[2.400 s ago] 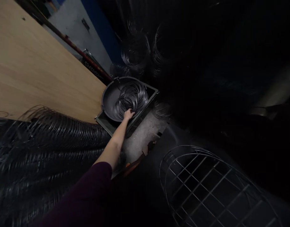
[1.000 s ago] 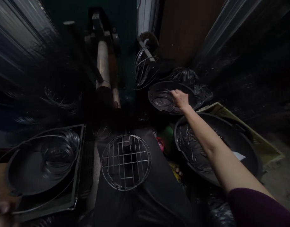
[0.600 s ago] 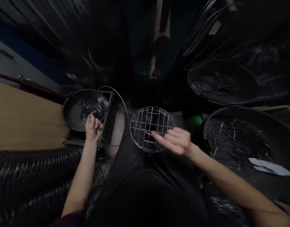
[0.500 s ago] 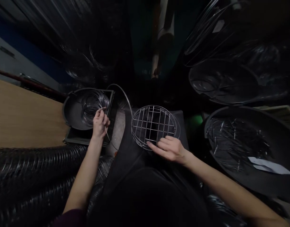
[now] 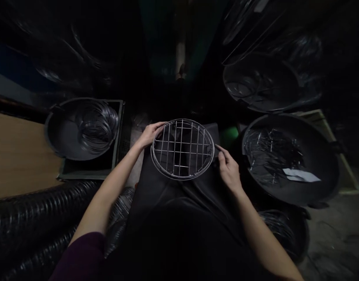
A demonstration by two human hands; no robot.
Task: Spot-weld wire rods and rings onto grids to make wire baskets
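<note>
A round wire rack (image 5: 179, 152) with a crossed grid and a double wire rim lies on the dark cloth (image 5: 156, 199) over my lap. My left hand (image 5: 151, 133) holds the rim at its upper left, with the fingertips partly hidden behind the wires. On the opposite side, my right hand (image 5: 229, 168) has its fingers curled and its index fingertip at the right rim. Thumb and index come close together there, on the edge of the rack.
At left, a black basin (image 5: 58, 136) with coiled wire (image 5: 99, 127) rests on a crate (image 5: 119, 136). To the right stands a black basin (image 5: 317, 156) with short bent wires and a white paper (image 5: 301, 175). Another basin (image 5: 261, 84) is behind it. Wrapped bundles (image 5: 44, 207) lie lower left.
My left hand has let go of the loose wire strand and moved right to the rack's rim. My right hand has shifted from the front edge to the right side. The view has turned slightly.
</note>
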